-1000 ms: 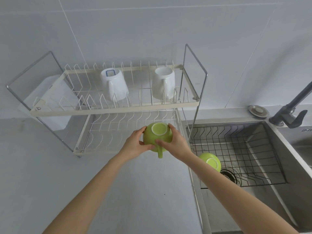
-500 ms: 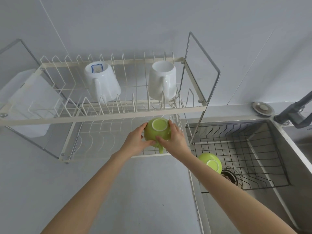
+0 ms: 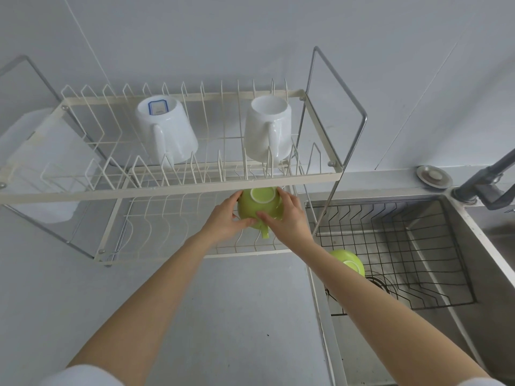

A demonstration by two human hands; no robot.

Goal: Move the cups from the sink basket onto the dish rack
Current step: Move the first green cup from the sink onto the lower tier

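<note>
Both hands hold an upside-down green cup (image 3: 260,207) over the right end of the dish rack's lower shelf (image 3: 172,218), just under the front bar of the upper shelf (image 3: 167,189). My left hand (image 3: 225,221) grips its left side and my right hand (image 3: 287,218) its right side; the handle points toward me. A second green cup (image 3: 349,261) lies upside down in the black wire sink basket (image 3: 418,246), partly hidden by my right forearm. Two white mugs (image 3: 165,132) (image 3: 267,129) stand upside down on the upper shelf.
The steel sink (image 3: 473,246) lies to the right, with a grey faucet (image 3: 487,179) and a round metal plug (image 3: 433,176) at its back edge. A clear plastic tray (image 3: 41,162) hangs at the rack's left end. Grey counter (image 3: 223,316) stretches in front of the rack.
Both hands have carried the green cup forward, in under the upper shelf's front bar above the lower shelf. The view has moved closer to the rack.
</note>
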